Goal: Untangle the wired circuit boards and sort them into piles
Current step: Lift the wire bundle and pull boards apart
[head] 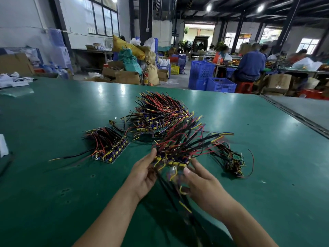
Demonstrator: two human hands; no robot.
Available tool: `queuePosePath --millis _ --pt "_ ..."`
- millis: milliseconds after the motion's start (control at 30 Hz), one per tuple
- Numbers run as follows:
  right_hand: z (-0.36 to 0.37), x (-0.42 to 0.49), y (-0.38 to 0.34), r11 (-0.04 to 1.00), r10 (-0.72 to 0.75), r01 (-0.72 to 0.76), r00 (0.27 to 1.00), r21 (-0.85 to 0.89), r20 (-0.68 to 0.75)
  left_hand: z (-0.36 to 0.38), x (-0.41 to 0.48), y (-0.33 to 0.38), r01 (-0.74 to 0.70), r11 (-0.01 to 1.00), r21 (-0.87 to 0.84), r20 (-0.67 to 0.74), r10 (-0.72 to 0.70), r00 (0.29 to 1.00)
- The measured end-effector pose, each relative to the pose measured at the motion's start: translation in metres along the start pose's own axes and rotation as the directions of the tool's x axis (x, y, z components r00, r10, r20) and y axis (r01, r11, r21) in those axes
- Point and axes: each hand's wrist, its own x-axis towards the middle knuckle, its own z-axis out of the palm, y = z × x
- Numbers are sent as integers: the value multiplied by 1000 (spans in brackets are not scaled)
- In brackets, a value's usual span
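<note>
Both hands hold one bundle of wired circuit boards (175, 148) above the green table (53, 122); its red, black and yellow wires fan up and away, and some hang down between my wrists. My left hand (144, 173) grips the bundle's left end. My right hand (201, 182) pinches its right end with thumb on top. A big tangled heap of boards (160, 114) lies behind the bundle. A neat stack of boards (109, 147) sits to the left. A small pile of boards (231, 161) lies to the right.
White papers and bags (14, 81) lie at the table's far left, and a white object (3, 145) sits at the left edge. A seam (293, 114) divides off a grey table at the right. Blue crates (220, 84), boxes and seated people are beyond the far edge.
</note>
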Motion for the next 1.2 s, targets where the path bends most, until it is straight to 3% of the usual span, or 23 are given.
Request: queuePosePath --millis 200,333,567,733,967,1067,1133,1200 --pt "-2 0 -10 992 30 -21 997 125 -73 -6 1 1 -82 992 96 49 78 996" --pt "-9 3 -8 999 -22 28 965 20 -260 -3 -2 0 -108 988 107 122 94 988" --pt "-21 11 -2 996 -50 21 927 -84 -370 -1 -1 -7 -187 962 200 78 175 982" --pt "-21 12 1 995 -75 50 949 -89 -305 -4 2 -19 -316 796 517 57 336 940" --pt "-19 16 9 980 -102 29 921 -196 -375 -3 1 -27 -390 691 608 57 453 890" --pt "-18 18 15 976 -138 71 933 -205 -331 -2 3 -28 -345 728 592 -14 437 899" --pt "-19 18 18 952 -162 73 944 -296 -287 -2 6 -25 -254 815 521 -115 362 925" --pt "-21 17 20 911 -213 104 947 -398 -239 -2 7 -24 -215 832 511 -166 341 925"
